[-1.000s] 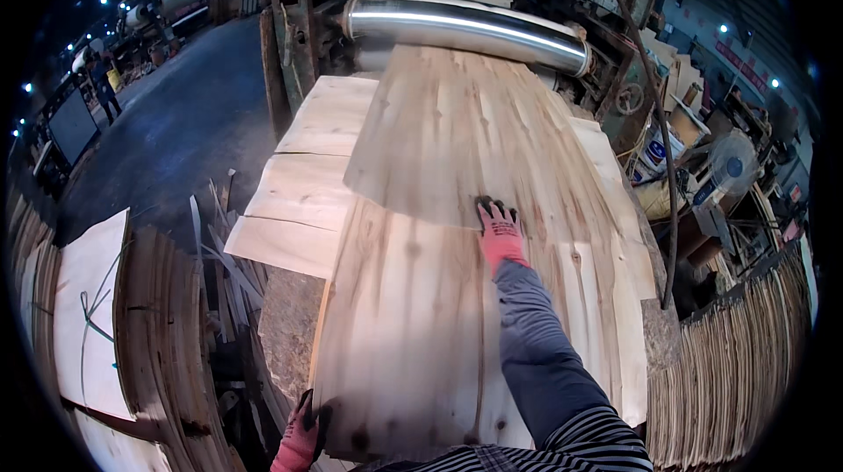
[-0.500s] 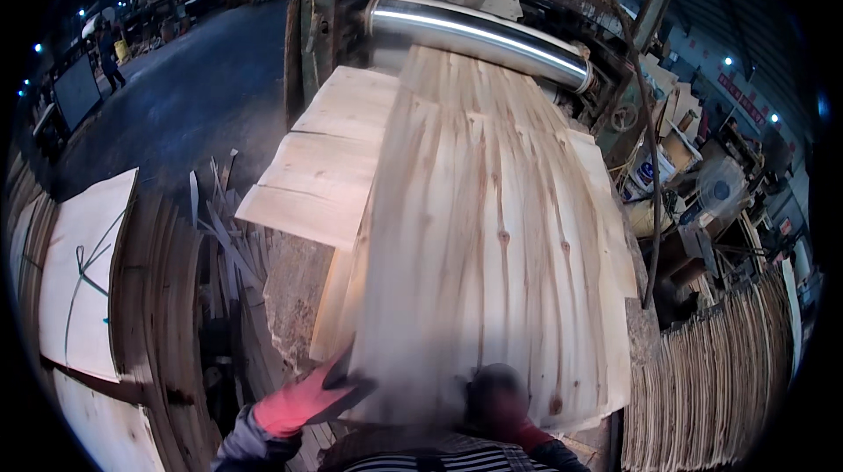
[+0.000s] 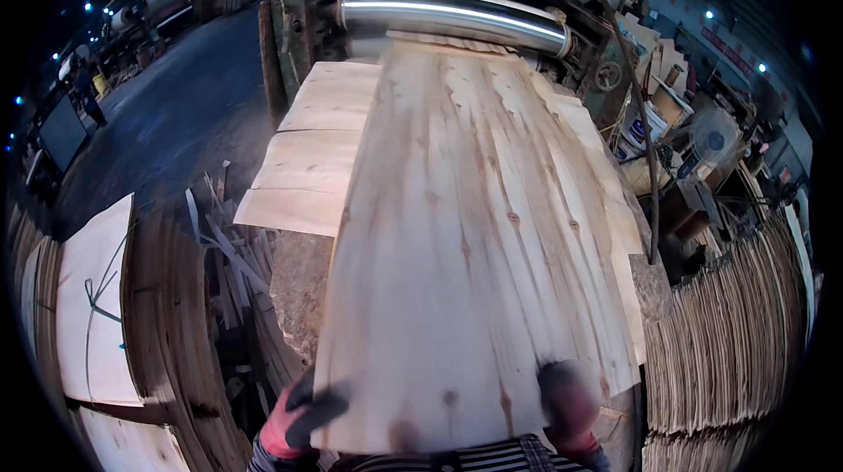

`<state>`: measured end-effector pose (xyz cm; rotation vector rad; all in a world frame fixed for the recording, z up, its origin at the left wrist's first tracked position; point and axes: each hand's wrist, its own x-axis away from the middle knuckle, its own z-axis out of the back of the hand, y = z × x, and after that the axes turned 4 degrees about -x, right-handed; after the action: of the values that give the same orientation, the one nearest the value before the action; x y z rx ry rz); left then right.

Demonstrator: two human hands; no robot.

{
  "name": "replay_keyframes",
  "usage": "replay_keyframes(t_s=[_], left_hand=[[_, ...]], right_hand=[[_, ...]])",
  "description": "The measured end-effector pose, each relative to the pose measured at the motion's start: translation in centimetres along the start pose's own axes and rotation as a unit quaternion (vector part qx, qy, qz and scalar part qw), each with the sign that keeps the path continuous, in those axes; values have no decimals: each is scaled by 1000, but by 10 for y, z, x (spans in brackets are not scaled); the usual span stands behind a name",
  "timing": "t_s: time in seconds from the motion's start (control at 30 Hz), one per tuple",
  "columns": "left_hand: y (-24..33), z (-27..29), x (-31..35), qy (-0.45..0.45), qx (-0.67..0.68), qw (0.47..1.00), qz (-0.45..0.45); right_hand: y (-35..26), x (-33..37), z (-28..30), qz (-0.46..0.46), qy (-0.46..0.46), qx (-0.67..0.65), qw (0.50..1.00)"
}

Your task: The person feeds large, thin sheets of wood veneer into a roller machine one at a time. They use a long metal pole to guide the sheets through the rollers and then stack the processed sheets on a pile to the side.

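Note:
A long, pale wood veneer sheet (image 3: 430,235) with brown streaks and knots stretches from my body toward a shiny metal roller (image 3: 452,17). Its far edge lies just short of the roller, over another strip of veneer (image 3: 448,40) that meets the roller. My left hand (image 3: 303,415), in a pink and dark glove, is closed on the sheet's left edge at the near corner. Toward the near right corner, my gloved right hand (image 3: 569,406) is blurred, its dark fingers curled over the sheet's near edge. The undersides of both grips are hidden.
More pale veneer pieces (image 3: 307,147) lie under the sheet's left side. Veneer stacks stand at left (image 3: 97,305) and right (image 3: 716,340). Loose scrap strips (image 3: 233,252) fill the gap at left. A fan (image 3: 713,136) and an upright pole (image 3: 645,121) are on the right.
The sheet's far edge has come closer to the roller, and less of the strip ahead shows. My right hand has shifted right along the near edge. The whole view has tilted slightly.

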<state>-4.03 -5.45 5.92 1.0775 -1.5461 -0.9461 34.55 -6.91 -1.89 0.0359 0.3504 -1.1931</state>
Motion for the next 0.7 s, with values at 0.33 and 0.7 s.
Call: replay_keyframes(t_s=[0.33,0.7], left_hand=[[-152,44,-98,160,-519,831,-121],[-221,68,-88,173,-535,825,-63]], right_hand=[[68,-168,-52,10,-62,-19,998],[70,-115,-99,67,-109,-10,992]])
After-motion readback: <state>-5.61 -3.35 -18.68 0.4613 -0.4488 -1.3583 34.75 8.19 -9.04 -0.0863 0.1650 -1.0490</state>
